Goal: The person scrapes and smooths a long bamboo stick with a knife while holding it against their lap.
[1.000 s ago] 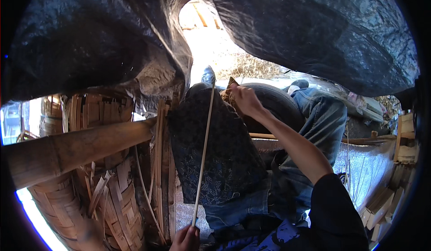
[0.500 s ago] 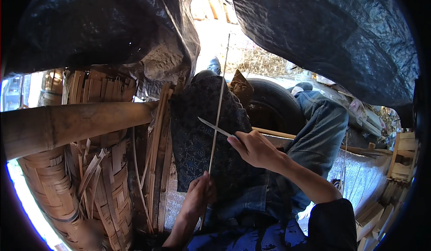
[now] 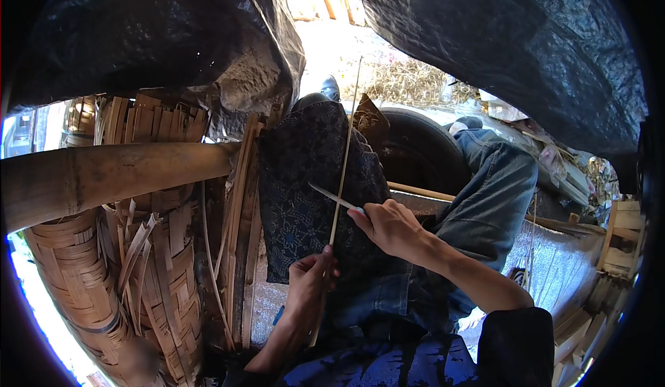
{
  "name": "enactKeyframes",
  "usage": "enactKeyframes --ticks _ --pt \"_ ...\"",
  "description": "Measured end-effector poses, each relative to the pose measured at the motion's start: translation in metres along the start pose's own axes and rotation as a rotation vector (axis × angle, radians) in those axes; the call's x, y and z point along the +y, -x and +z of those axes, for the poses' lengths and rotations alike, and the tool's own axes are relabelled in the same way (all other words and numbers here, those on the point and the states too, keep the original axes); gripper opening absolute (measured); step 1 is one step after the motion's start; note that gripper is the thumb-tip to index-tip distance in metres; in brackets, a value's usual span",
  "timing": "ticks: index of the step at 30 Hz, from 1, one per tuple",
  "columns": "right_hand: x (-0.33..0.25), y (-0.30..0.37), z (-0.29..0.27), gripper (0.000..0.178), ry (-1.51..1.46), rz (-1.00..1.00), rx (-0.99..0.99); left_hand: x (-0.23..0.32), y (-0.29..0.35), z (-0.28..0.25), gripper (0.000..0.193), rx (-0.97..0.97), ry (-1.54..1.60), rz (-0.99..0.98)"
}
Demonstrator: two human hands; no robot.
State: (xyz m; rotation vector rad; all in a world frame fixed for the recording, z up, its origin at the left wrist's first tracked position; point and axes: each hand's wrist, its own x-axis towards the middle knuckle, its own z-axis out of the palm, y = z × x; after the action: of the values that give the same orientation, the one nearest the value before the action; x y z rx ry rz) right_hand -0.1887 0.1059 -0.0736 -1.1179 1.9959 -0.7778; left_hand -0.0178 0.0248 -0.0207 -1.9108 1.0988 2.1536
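Note:
A long thin bamboo strip (image 3: pixel 346 144) runs up and away over the dark patterned cloth (image 3: pixel 298 200) on my leg. My left hand (image 3: pixel 312 276) pinches the strip between thumb and fingers near its lower part, and the near end hangs down past the wrist. In my right hand (image 3: pixel 391 224) is a knife, gripped by its handle, which the fingers mostly hide. The knife blade (image 3: pixel 331 196) points to the upper left and crosses the strip just beyond the left hand, seemingly against it.
A thick bamboo pole (image 3: pixel 125 176) juts in from the left above tall woven bamboo baskets (image 3: pixel 76 269). Upright bamboo slats (image 3: pixel 239 248) stand beside my left arm. A tyre (image 3: pixel 422 155) lies beyond my knee. Dark plastic sheeting (image 3: pixel 499 47) hangs overhead.
My left hand has moved a little up and right along with the strip, closer to the blade. The right hand and knife have barely shifted. The view has tilted slightly.

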Motion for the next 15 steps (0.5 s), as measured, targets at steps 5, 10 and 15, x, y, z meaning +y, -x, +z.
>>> enactKeyframes --ticks 5,10,15 --pt "0.011 -0.021 0.004 0.052 -0.007 0.063 0.051 -0.002 0.002 0.002 0.028 0.030 -0.055 0.006" --pt "0.033 -0.046 -0.008 0.054 -0.026 0.042 0.095 -0.001 0.005 0.001 0.032 0.001 -0.022 0.021" --pt "0.061 -0.075 -0.004 0.055 -0.117 -0.043 0.226 -0.002 0.006 0.000 0.030 0.008 0.000 -0.004"
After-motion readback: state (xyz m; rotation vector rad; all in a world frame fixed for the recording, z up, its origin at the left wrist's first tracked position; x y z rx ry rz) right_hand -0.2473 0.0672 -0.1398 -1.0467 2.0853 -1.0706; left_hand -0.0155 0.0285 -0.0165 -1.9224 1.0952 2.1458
